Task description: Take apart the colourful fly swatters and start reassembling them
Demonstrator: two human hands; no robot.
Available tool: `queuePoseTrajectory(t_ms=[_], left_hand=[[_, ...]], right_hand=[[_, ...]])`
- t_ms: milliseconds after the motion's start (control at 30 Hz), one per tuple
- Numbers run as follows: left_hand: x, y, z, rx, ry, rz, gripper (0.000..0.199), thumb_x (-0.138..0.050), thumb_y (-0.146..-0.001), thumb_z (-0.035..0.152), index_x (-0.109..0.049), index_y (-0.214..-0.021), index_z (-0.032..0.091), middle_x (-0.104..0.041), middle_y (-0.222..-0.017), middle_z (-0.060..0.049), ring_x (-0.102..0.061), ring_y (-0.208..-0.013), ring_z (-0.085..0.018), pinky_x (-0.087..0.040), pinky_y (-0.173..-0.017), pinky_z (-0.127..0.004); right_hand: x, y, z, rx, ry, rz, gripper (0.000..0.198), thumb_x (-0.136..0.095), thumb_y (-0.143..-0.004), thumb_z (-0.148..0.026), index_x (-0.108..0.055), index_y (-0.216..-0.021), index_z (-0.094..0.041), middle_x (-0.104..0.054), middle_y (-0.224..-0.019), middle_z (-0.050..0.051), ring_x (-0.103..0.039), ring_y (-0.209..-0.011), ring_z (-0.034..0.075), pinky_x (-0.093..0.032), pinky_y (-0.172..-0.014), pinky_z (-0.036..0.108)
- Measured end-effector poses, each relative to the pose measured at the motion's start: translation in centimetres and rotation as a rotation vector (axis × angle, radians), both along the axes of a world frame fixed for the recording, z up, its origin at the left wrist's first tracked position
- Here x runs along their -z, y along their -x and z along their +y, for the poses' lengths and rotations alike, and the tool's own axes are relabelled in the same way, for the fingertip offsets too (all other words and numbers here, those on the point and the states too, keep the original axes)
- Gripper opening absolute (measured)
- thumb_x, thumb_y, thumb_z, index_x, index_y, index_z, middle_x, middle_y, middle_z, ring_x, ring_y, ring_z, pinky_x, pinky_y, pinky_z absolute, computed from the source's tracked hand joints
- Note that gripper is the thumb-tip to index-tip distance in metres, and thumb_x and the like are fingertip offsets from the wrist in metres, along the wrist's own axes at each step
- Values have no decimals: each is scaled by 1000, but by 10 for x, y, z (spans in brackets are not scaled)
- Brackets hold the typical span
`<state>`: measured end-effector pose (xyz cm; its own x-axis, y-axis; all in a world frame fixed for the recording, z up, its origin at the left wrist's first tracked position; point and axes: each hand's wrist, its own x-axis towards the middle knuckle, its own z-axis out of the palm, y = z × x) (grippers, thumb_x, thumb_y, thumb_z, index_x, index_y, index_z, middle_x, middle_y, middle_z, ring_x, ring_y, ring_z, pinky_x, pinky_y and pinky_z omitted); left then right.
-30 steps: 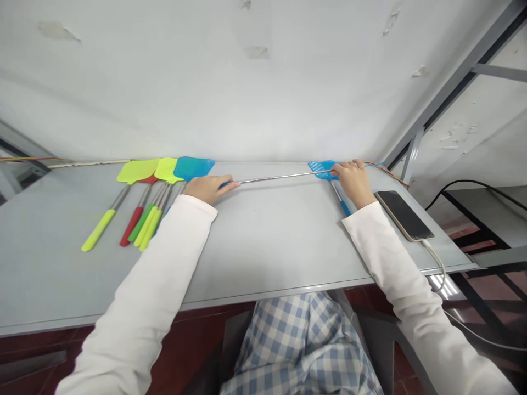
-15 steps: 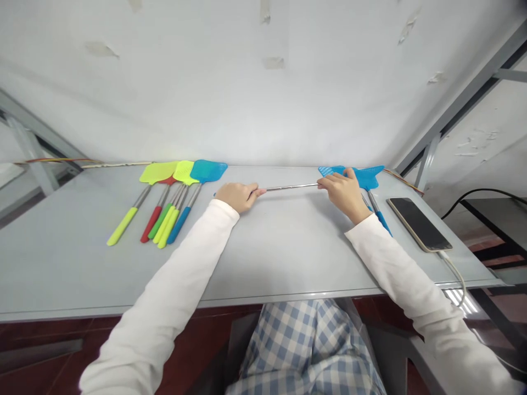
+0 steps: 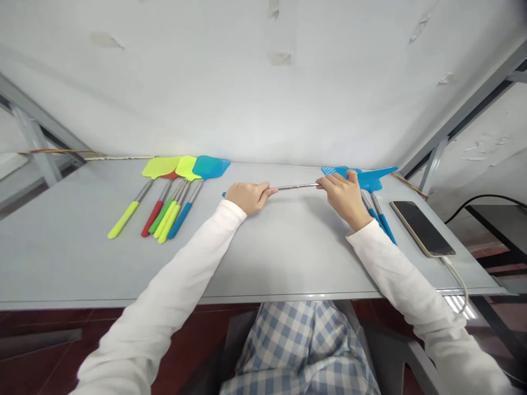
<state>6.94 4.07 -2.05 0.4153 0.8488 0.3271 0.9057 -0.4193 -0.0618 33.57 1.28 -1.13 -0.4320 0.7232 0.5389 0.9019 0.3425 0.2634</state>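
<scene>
Above the table, a blue telescopic fly swatter [image 3: 297,186] is held crosswise between my two hands, its bare metal rod showing in the gap. My left hand [image 3: 250,197] is closed round its handle, whose blue end pokes out on the left. Fingers of my right hand [image 3: 342,196] pinch the rod close to the blue head, which sticks out to the right. Beneath and beside that hand lie other blue fly swatters [image 3: 382,216], partly hidden. To the left, several fly swatters [image 3: 167,206] in yellow, red, green and blue lie with overlapping heads.
A smartphone [image 3: 422,227] with a white cable [image 3: 458,274] plugged in lies at the right of the grey table [image 3: 284,263]. Behind the table rises a white wall [image 3: 263,109], with metal frame bars [image 3: 465,109] at the sides. A black cable [image 3: 486,196] curves at far right.
My left hand has moved right, toward my right hand, and the visible length of rod between them is shorter. The swatter's blue head has turned a little. The camera view has shifted slightly.
</scene>
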Motion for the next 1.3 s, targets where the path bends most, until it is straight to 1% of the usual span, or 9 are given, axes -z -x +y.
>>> queuePoseTrajectory(t_ms=[133, 267, 367, 467, 733, 833, 1000, 1067, 1300], left_hand=[[3, 6, 15, 13, -46, -34, 53, -32, -94, 59, -70, -91, 22, -73, -80, -9, -66, -70, -22, -29, -57, -29], [7, 16, 25, 25, -79, -42, 53, -32, -93, 60, -69, -93, 23, -74, -88, -9, -66, -74, -21, -28, -57, -29], [9, 22, 26, 5, -100, -62, 54, -31, -93, 62, -69, -92, 23, -74, -85, -8, -66, -75, -21, -28, -56, -29], [11, 25, 26, 5, -115, -89, 54, -31, -93, 62, -68, -91, 24, -74, -82, -8, -66, -75, -20, -28, -56, -29], [13, 32, 30, -42, -119, -147, 56, -31, -92, 64, -69, -92, 24, -74, -84, -9, -66, -78, -21, -27, -56, -30], [13, 36, 30, -52, -131, -143, 56, -31, -91, 65, -69, -93, 24, -74, -85, -9, -66, -79, -21, -27, -55, -31], [15, 35, 29, -24, -131, -122, 52, -33, -92, 62, -70, -94, 25, -74, -86, -9, -66, -79, -21, -29, -57, -30], [17, 33, 27, -31, -118, -109, 53, -33, -92, 61, -70, -93, 24, -74, -86, -9, -66, -78, -22, -29, -57, -30], [20, 23, 22, -49, -69, -76, 55, -33, -91, 62, -71, -92, 22, -75, -86, -10, -67, -76, -25, -31, -58, -30]], right_hand=[[3, -3, 13, 64, 17, -63, 27, -36, -99, -23, -63, -95, -20, -66, -85, 7, -55, -83, 21, -28, -84, 34], [7, -3, 21, 107, -2, -130, 32, -34, -93, -7, -62, -106, -17, -65, -108, 12, -55, -108, 24, -32, -91, 36], [9, 1, 20, 80, -6, -79, 38, -30, -93, -5, -60, -114, -17, -63, -120, 14, -49, -125, 26, -33, -98, 41], [12, 7, 17, 73, -7, 10, 41, -27, -94, -6, -57, -121, -16, -61, -123, 16, -45, -131, 26, -34, -102, 43], [16, 12, 18, 138, -207, 162, 46, -26, -96, -9, -53, -131, -21, -58, -128, 13, -40, -137, 25, -31, -105, 45], [13, -5, 25, 215, -203, 176, 43, -27, -96, -11, -59, -124, -18, -62, -124, 15, -43, -134, 28, -32, -102, 46], [10, -35, 32, 149, 45, 76, 33, -42, -92, -11, -66, -113, -20, -71, -106, 11, -62, -103, 24, -39, -83, 35], [10, -35, 29, 162, 95, 56, 33, -44, -90, -9, -66, -112, -21, -73, -102, 9, -64, -92, 23, -38, -78, 33], [4, -13, 11, 214, 190, -87, 30, -45, -89, -5, -64, -107, -19, -72, -94, 10, -63, -81, 22, -29, -66, 32]])
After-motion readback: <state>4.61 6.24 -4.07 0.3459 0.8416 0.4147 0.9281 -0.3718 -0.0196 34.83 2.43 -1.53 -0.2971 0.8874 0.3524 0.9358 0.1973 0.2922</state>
